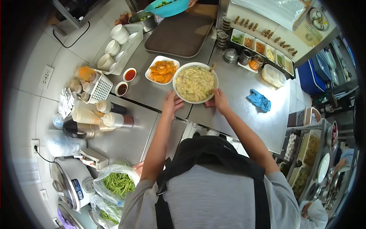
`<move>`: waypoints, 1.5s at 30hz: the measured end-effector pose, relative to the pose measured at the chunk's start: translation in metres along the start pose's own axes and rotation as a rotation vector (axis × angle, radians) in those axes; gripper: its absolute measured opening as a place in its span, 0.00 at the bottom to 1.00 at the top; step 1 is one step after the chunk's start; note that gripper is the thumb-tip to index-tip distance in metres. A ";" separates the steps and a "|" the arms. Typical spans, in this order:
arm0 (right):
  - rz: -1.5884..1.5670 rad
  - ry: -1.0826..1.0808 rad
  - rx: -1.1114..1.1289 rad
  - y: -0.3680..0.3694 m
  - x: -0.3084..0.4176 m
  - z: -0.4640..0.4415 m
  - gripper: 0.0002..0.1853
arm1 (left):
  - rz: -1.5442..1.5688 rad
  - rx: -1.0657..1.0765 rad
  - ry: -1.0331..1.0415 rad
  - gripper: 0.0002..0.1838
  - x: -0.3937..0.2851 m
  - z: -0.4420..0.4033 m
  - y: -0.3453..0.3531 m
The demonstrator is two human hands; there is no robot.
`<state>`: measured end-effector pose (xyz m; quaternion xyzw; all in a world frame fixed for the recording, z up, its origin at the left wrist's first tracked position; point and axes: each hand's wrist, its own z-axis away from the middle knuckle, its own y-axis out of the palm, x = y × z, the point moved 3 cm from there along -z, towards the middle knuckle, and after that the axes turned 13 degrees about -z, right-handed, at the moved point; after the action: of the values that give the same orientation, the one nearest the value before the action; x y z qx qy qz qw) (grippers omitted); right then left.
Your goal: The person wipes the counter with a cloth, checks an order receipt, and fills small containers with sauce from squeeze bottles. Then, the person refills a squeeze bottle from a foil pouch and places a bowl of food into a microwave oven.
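Note:
A round white bowl [175, 87] filled with pale yellow food [195, 83] flecked with green stands on the steel table in front of me. A thin patterned handle [213, 66] sticks out over its far right rim. My right hand [218, 100] is closed on the bowl's lower right side, thumb near the rim. Beside the lower left of the bowl, my left hand [172, 105] has its fingers stretched out and apart; contact with the bowl is unclear. Just left of the bowl sits a squarish white dish [149, 77] of orange-coated food [162, 71].
Two sauce cups, one red [130, 74] and one dark [122, 89], stand left. A brown tray [179, 35] lies behind. To the right are a blue cloth [259, 100] and a topping rack [263, 50]. Another person's hand [192, 3] holds a turquoise bowl [167, 10].

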<state>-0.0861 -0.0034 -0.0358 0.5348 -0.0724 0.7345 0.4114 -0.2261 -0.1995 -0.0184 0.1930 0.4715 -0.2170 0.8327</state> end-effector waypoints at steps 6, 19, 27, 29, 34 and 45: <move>0.715 -0.617 -0.232 -0.056 0.052 0.008 0.18 | -0.028 -0.093 0.166 0.31 -0.004 0.015 -0.020; 0.532 -0.620 -0.547 -0.170 0.092 0.092 0.10 | -0.492 0.455 0.501 0.18 -0.004 0.073 0.132; 0.588 -0.749 -0.414 -0.091 0.091 0.116 0.11 | -0.522 0.448 0.529 0.18 -0.001 0.060 0.206; 0.890 -0.873 -0.349 -0.099 0.092 0.128 0.15 | -0.792 0.304 0.670 0.21 -0.004 0.063 0.193; 1.221 -0.883 -0.209 -0.183 0.035 0.138 0.18 | -1.167 0.097 0.667 0.28 0.032 0.057 0.186; 0.670 -0.606 -0.853 -0.420 0.118 0.198 0.15 | -0.721 0.256 0.531 0.21 0.041 0.109 0.249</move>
<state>0.3331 0.2240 0.0062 0.4562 -0.6369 0.5458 0.2972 0.0044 -0.0570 0.0276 0.1669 0.6749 -0.4919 0.5241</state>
